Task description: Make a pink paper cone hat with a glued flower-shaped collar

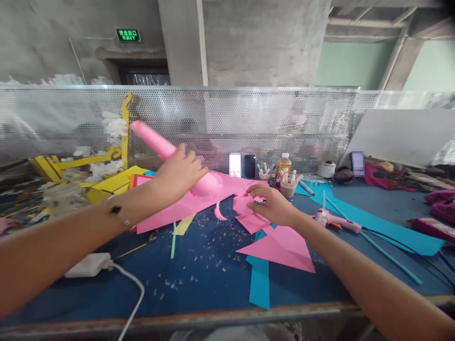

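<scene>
L hand (177,173) grips pink paper cone (151,139); R hand (272,204) on pink scraps (247,219).

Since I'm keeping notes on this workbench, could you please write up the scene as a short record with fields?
Left hand: holds a pink paper cone
Right hand: fingers touch pink paper pieces
Nearby: pink glue gun, blue paper strip, white charger
Surface: blue tabletop scattered with paper scraps
Behind: phone, bottle, perforated metal screen, exit sign
</scene>
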`<state>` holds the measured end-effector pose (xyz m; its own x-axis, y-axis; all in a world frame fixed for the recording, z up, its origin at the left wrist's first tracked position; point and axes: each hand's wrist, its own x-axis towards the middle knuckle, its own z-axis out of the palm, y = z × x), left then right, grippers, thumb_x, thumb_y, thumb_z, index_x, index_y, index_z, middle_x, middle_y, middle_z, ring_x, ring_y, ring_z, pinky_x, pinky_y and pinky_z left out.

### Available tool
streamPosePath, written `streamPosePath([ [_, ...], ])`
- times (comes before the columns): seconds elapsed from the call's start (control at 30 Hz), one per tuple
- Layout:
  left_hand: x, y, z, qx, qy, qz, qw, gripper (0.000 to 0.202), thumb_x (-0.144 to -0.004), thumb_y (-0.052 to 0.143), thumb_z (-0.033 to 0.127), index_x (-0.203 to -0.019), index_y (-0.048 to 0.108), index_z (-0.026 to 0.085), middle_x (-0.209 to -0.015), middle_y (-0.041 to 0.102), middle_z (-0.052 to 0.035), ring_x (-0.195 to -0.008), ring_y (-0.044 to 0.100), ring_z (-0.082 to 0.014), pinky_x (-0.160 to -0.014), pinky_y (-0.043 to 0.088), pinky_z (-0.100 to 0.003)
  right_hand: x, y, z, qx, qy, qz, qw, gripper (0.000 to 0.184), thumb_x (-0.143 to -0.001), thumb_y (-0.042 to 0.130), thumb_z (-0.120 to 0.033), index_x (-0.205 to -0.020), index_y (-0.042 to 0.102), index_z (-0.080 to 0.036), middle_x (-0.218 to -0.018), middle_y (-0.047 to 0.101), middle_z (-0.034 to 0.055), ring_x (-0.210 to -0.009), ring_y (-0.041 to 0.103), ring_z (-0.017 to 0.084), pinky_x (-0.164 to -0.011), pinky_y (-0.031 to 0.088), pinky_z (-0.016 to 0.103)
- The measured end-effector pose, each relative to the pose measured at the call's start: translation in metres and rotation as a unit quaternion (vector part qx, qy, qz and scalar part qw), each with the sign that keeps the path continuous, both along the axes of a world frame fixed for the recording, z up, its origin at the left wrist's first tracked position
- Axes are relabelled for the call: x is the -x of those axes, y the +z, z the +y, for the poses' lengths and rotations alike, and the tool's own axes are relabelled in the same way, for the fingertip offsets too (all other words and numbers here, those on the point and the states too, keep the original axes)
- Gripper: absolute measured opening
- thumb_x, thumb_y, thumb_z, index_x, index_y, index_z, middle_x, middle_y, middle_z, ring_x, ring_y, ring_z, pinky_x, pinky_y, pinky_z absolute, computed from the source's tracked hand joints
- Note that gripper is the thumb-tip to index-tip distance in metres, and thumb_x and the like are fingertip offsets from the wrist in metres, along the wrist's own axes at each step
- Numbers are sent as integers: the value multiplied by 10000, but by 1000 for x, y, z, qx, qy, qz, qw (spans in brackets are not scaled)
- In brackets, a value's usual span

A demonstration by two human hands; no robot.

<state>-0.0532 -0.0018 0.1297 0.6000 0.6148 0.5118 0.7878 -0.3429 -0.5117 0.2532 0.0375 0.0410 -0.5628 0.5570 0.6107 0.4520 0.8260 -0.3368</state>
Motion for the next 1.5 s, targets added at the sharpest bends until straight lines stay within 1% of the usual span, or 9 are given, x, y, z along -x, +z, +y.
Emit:
streamPosePath([
  [0.1, -15, 3, 54, 60, -75, -5, 995, 298, -729, 593, -21, -850, 753, 200, -958, 760, -141, -1319, 522, -369, -1210, 179, -590, -1, 0, 2, -2, -10, -8, 1000, 55, -901, 691, -198, -939, 725, -219, -1206, 732, 110, -1128, 700, 258, -1006, 541, 461],
  [0.27, -18, -27, 101, 113, -80, -8, 990, 358, -717, 599, -11, -887, 776, 249, -984, 798, -94, -1342, 545, -298, -1219, 252, -565, -1, -2, 2, -1, -24, -15, 1000, 46, -892, 698, -185, -926, 716, -210, -1201, 737, 110, -1117, 705, 264, -986, 557, 461],
  [0.47, -3, -60, 95, 97, -63, -4, 993, 574, -718, 513, -65, -1135, 760, 242, -1280, 734, -117, -1462, 452, -311, -1247, 219, -596, 2, -4, 1, -2, -8, -25, 1000, 35, -883, 706, -173, -893, 705, -207, -1172, 750, 107, -1057, 721, 249, -923, 585, 422],
  [0.7, 4, -68, 82, 72, -65, -3, 995, 739, -793, 457, -70, -1448, 573, 253, -1543, 551, -126, -1568, 293, -290, -1279, 177, -599, 4, -5, 1, -17, -9, -24, 1000, 72, -917, 676, -217, -856, 712, -207, -1191, 711, 119, -1069, 700, 253, -960, 567, 443],
  [0.93, -22, -75, 48, 103, -152, -111, 977, 575, -859, 404, -46, -1349, 616, 169, -1523, 553, -160, -1546, 324, -322, -1258, 217, -601, 4, -3, -1, -36, -15, 21, 999, 126, -950, 649, -274, -883, 726, -199, -936, 663, 77, -752, 627, 185, -746, 569, 373],
  [1.03, -43, -87, 23, 203, -169, -374, 889, 466, -882, 480, 76, -1321, 605, 169, -1357, 643, -155, -1276, 603, -298, -1090, 481, -504, 6, -3, -3, -42, 21, 33, 998, 161, -972, 639, -311, -900, 752, -221, -895, 689, 71, -763, 639, 195, -737, 570, 365],
  [1.13, -60, -100, 5, 382, -191, -550, 718, 286, -956, 550, 339, -1179, 649, 189, -1135, 692, -101, -888, 689, -223, -797, 593, -397, 9, -6, -5, -47, 63, 44, 996, 185, -978, 614, -291, -906, 777, -244, -938, 713, 78, -816, 679, 207, -752, 587, 368],
  [1.23, -68, -110, 2, 453, -212, -647, 576, 197, -851, 709, 356, -865, 649, 169, -834, 663, -38, -743, 632, -178, -712, 563, -329, 14, -12, -6, -42, 82, 45, 995, 175, -941, 609, -221, -917, 781, -247, -991, 718, 82, -843, 701, 209, -765, 604, 369],
  [1.5, -65, -109, 7, 433, -199, -761, 440, 196, -755, 725, 277, -845, 580, 181, -773, 611, -22, -671, 607, -151, -636, 553, -309, 15, -10, -17, -38, 103, -18, 994, 283, -824, 568, -109, -1025, 731, -223, -1107, 728, 98, -1049, 699, 255, -945, 572, 427],
])
